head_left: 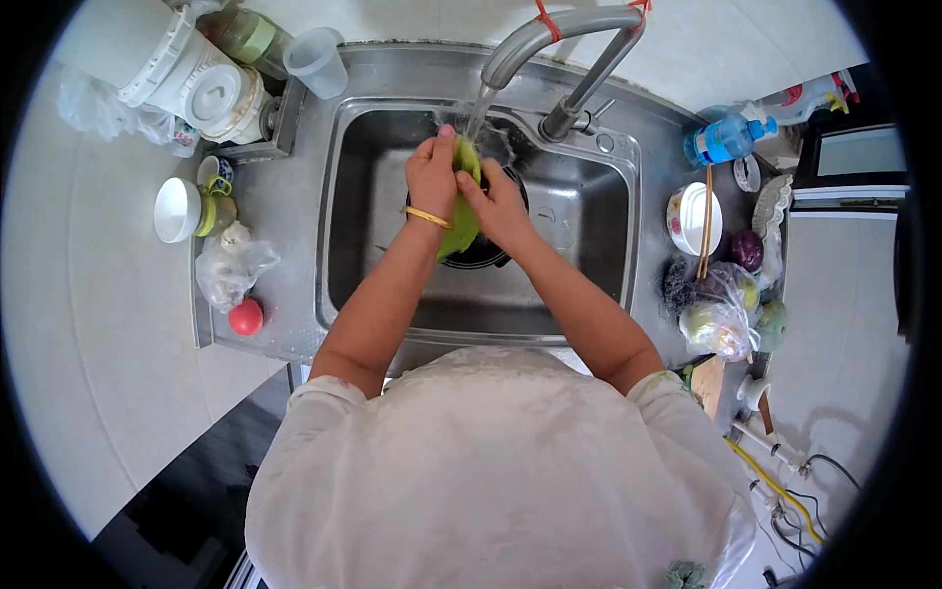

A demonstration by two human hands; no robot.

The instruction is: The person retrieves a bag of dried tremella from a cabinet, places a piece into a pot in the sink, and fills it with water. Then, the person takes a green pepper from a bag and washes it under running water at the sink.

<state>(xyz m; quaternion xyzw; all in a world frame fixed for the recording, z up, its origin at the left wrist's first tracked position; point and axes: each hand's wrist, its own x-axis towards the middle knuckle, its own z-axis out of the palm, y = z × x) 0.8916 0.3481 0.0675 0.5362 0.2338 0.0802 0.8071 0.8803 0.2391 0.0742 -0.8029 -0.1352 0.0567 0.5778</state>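
Observation:
Over the sink, my left hand [432, 177] is closed on a green leaf [459, 231], with a yellow bangle at the wrist. My right hand [498, 211] grips the same leaf from its right side. Water runs from the curved faucet [520, 44] down beside the leaf's upper end. Partly hidden beneath my hands, a dark round vessel [515, 191] sits in the metal sink [589, 294].
At the left stand a white bowl [176, 210], a clear cup [316, 63], a bagged garlic bulb and a red ball-like object [245, 317]. A blue bottle [724, 139], a bowl with chopsticks [706, 221] and bagged vegetables [719, 324] are at the right.

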